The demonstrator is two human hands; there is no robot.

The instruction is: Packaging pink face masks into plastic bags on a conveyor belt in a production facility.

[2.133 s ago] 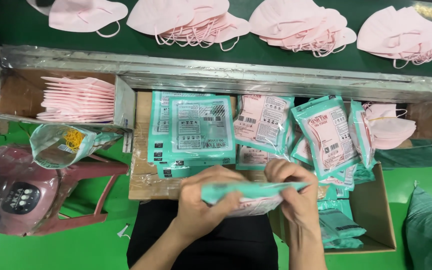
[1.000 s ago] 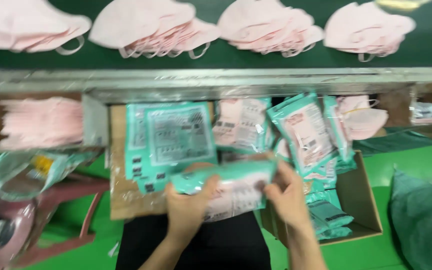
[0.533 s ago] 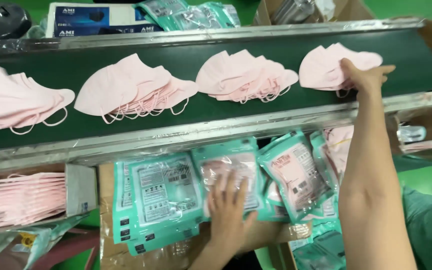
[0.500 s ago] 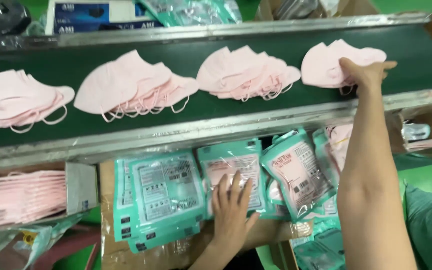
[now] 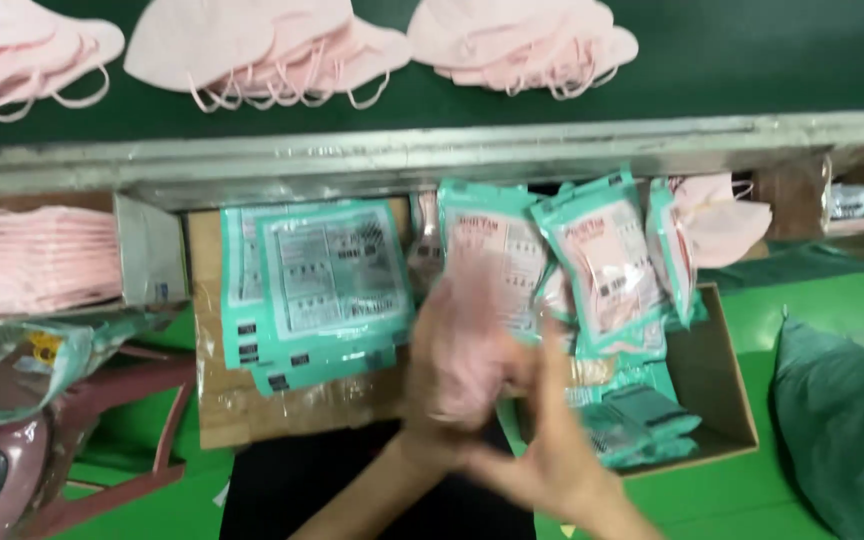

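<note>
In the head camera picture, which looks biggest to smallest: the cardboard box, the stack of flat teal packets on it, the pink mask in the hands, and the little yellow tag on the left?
1. cardboard box
2. stack of flat teal packets
3. pink mask, held in the left hand with the right hand beside it; blurred and nearer the camera, so its rank against the packets is unsure
4. yellow tag

The right hand (image 5: pixel 552 460) has come back from the far end of the green belt (image 5: pixel 752 50) and now meets the left hand (image 5: pixel 462 370) low over the cardboard box (image 5: pixel 722 400). Between them sits a pink stack of masks (image 5: pixel 472 330) (heavily blurred, so probably that), where the left hand lately pressed teal packets (image 5: pixel 312 280).
</note>
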